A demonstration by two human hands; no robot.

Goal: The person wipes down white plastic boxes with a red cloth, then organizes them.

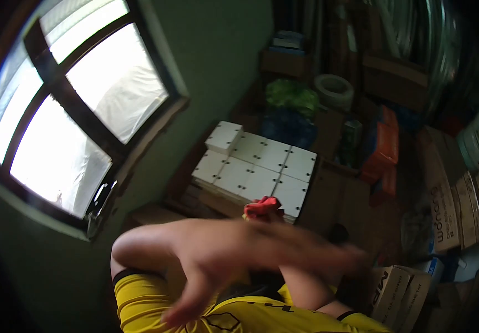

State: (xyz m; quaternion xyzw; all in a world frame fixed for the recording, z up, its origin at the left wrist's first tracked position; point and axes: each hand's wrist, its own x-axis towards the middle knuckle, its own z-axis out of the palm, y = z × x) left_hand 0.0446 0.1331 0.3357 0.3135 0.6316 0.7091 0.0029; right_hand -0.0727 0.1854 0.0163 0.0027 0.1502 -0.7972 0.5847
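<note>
My left hand (234, 250) stretches across the front of the view, thumb apart and fingers extended to the right, blurred by motion. Nothing shows in it. Behind it, my right hand (276, 216) is mostly hidden; a bit of it shows by a small red object (263, 207) with a touch of yellow, which it seems to grip. What kind of object this is I cannot make out. Just beyond the red object are several white square boxes (239, 176) with small dark marks at their edges, set side by side in a block. One more white box (224, 137) sits raised at the far left corner.
A bright window (92, 94) fills the left wall. Behind the white boxes lie a green bag (292, 97), a blue bag (288, 129) and a roll of tape (334, 90). Orange bins (382, 147) and cardboard boxes (445, 205) stand to the right; another carton (397, 294) is close by.
</note>
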